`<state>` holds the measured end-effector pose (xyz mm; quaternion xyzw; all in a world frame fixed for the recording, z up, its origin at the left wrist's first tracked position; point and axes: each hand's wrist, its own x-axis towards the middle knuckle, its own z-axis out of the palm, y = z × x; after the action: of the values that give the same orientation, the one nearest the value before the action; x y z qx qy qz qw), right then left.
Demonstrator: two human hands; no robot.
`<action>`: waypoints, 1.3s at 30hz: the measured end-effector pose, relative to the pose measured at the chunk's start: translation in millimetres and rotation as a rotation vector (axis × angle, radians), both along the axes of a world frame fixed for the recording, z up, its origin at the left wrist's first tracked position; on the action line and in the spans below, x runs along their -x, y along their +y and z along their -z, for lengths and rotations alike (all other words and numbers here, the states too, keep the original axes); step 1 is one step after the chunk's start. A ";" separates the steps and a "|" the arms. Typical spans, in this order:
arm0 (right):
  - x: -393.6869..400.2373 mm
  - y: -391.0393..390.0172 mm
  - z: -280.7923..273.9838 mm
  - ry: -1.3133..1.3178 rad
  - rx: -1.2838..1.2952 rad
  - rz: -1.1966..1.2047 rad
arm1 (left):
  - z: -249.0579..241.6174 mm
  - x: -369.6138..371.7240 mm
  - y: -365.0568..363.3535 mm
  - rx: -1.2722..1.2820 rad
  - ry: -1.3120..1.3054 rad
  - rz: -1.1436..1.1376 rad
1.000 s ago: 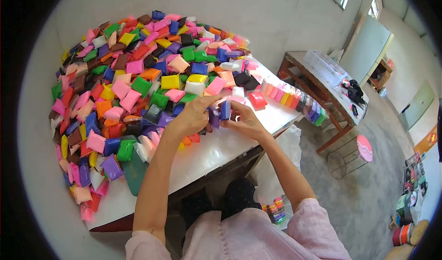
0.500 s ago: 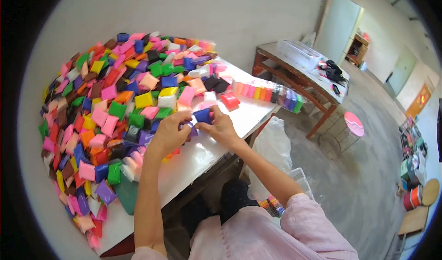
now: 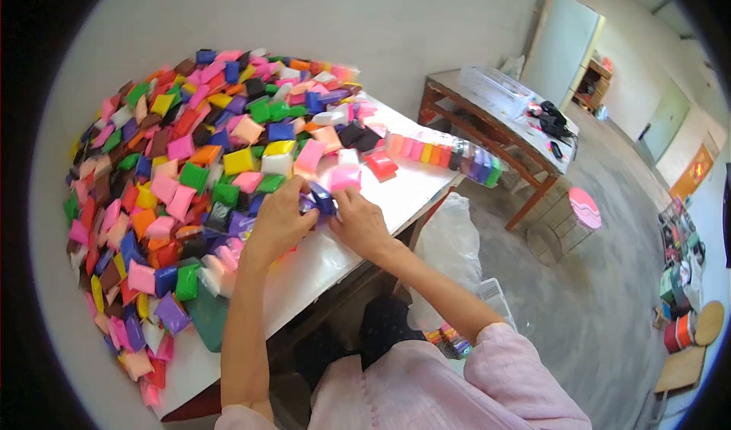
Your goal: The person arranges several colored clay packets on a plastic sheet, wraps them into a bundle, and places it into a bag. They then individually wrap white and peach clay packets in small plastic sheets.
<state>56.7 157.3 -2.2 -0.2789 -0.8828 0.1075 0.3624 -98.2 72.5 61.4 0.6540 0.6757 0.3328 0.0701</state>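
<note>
My left hand (image 3: pixel 280 221) is closed in a pinch at the near edge of the pile, with a purple packet (image 3: pixel 307 204) at its fingertips, largely hidden. Against it stands a dark blue packet (image 3: pixel 323 199), which the fingers of my right hand (image 3: pixel 360 221) grip from the right side. Both hands hover close together over the white tabletop (image 3: pixel 335 255). Just beyond them lie a pink packet (image 3: pixel 346 177) and a red packet (image 3: pixel 381 165). Left of my hands spreads a big heap of small, glossy, coloured packets (image 3: pixel 181 202).
A clear-wrapped row of coloured packets (image 3: pixel 442 154) lies along the table's right end. Below it hangs a white plastic bag (image 3: pixel 449 240). Farther off stand a wooden table (image 3: pixel 495 122) with a clear plastic box (image 3: pixel 493 89) and a pink-topped stool (image 3: pixel 584 207).
My right hand has moved slightly left and down, bringing the blue packet against the purple one. The blue packet has turned more edge-on. My left hand has barely shifted.
</note>
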 end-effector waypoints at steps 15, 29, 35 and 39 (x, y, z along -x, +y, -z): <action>-0.1 2.4 -2.9 -0.023 0.006 -0.026 | 1.8 -4.0 1.3 -0.069 0.237 0.007; -24.7 15.5 -29.5 0.077 0.155 -0.079 | -14.2 -37.7 -37.8 -0.410 0.439 -0.180; 17.9 80.5 -65.7 0.068 0.040 -0.144 | 35.5 -64.6 -52.3 -0.466 0.373 0.261; 66.8 100.0 -81.8 -0.043 0.000 -0.138 | 48.9 -58.8 -46.5 -0.421 0.281 0.258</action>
<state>-10.1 257.3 79.6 -0.2197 -0.9075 0.1263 0.3351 -39.3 26.0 12.5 0.7746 0.5060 0.3601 -0.1196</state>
